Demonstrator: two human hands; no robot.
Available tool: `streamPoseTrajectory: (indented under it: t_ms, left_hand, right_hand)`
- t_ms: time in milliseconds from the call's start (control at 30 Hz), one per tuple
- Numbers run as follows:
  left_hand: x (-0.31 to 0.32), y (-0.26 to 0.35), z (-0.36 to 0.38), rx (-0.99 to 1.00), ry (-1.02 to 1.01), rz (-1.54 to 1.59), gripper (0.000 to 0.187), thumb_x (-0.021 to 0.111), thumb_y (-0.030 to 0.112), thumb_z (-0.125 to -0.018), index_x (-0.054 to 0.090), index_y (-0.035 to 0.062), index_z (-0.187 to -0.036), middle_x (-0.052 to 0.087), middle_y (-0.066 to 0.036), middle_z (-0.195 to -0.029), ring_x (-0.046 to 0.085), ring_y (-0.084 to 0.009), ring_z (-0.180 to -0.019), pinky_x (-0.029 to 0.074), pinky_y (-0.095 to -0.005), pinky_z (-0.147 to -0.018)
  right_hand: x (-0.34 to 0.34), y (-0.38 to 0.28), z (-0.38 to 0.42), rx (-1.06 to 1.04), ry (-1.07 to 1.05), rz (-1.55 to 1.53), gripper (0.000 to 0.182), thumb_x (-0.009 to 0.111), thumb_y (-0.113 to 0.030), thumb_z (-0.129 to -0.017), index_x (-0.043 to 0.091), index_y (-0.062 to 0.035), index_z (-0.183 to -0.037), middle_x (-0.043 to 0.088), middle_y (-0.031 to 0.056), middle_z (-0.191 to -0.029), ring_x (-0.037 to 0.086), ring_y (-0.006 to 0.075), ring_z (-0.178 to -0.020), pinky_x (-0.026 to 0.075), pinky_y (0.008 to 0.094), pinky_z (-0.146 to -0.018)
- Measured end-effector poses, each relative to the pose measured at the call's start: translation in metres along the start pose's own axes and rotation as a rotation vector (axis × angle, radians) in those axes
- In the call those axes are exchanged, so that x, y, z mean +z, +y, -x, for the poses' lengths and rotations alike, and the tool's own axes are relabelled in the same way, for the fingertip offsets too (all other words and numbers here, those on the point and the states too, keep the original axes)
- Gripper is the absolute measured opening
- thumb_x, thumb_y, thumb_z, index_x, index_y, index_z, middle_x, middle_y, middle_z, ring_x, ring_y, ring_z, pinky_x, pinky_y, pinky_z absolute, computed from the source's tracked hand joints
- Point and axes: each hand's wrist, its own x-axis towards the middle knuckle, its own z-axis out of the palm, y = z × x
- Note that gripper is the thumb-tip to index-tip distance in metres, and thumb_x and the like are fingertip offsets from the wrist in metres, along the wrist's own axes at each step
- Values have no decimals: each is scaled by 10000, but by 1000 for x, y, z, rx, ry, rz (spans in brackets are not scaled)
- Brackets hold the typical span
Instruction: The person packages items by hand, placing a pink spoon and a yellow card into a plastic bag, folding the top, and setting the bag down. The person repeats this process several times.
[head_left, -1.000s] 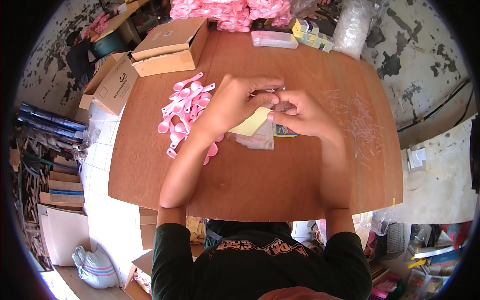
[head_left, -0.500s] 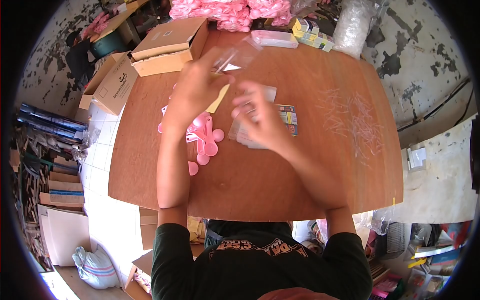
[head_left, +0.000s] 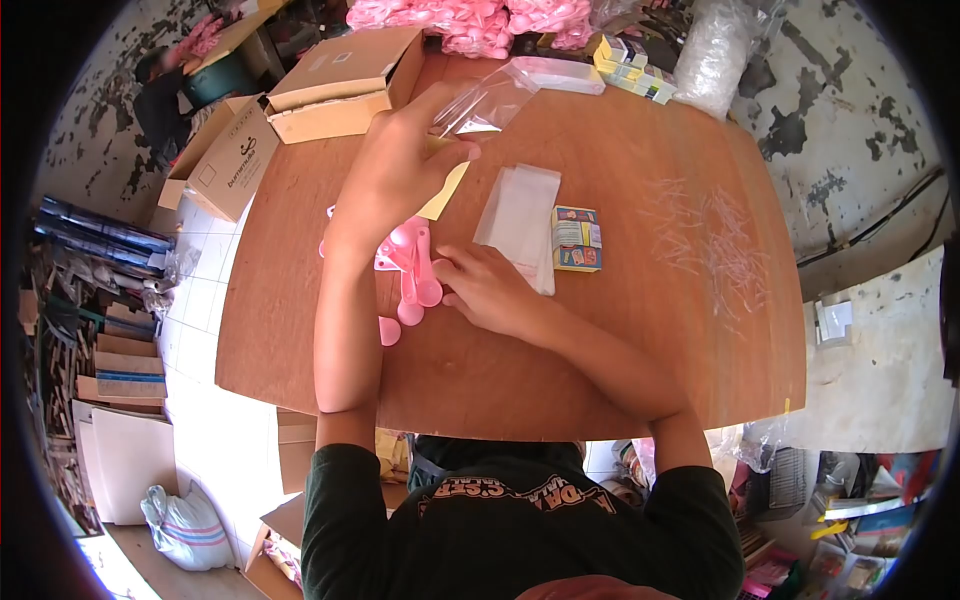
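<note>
My left hand (head_left: 408, 165) is closed on a clear plastic bag (head_left: 492, 103), which sticks out beyond its fingers above the table. A yellow slip (head_left: 444, 194) shows just below those fingers. My right hand (head_left: 490, 288) reaches into the right side of a heap of pink scoops (head_left: 408, 262), its curled fingertips around a scoop at the edge. My left forearm covers part of the heap. Beside the right hand lies a stack of flat clear bags (head_left: 520, 220), with a small yellow-and-blue printed box (head_left: 577, 240) at its right edge.
Thin clear strips (head_left: 715, 245) are scattered on the table's right. A cardboard box (head_left: 345, 85), a pink packet (head_left: 558, 75), small printed boxes (head_left: 635, 70) and a plastic sack (head_left: 713, 60) line the far edge. Another person (head_left: 160, 105) is at the far left.
My right hand has moved down and left, from above the flat bags to the pink scoops, uncovering the bags and the small box. My left hand still holds the clear bag, nearly in place.
</note>
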Motion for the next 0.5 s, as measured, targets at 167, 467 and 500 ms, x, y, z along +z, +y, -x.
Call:
streamPoseTrajectory:
  t_ms: [167, 467, 500]
  left_hand:
    - [6, -6, 1, 111, 78, 28, 490, 727, 36, -784, 557, 25, -1244, 672, -223, -790, 692, -332, -728, 509, -381, -663]
    - [5, -6, 1, 105, 70, 14, 484, 730, 40, -782, 561, 26, -1236, 679, -218, -823, 691, -333, -736, 510, -384, -669]
    - [5, -6, 1, 105, 71, 15, 484, 730, 40, -782, 561, 26, -1236, 679, -218, -823, 691, -333, -736, 510, -384, -669]
  right_hand:
    - [17, 2, -3, -152, 179, 135, 248, 688, -111, -756, 584, -58, -975, 583, 106, -991, 591, 277, -961, 453, 446, -836]
    - [-11, -9, 2, -7, -83, 265, 280, 722, -132, -723, 587, -42, -951, 584, 93, -976, 577, 282, -960, 455, 430, -789]
    - [-9, -9, 3, -7, -85, 265, 280, 722, -132, -723, 587, -42, -951, 584, 93, -976, 577, 282, -960, 455, 430, -789]
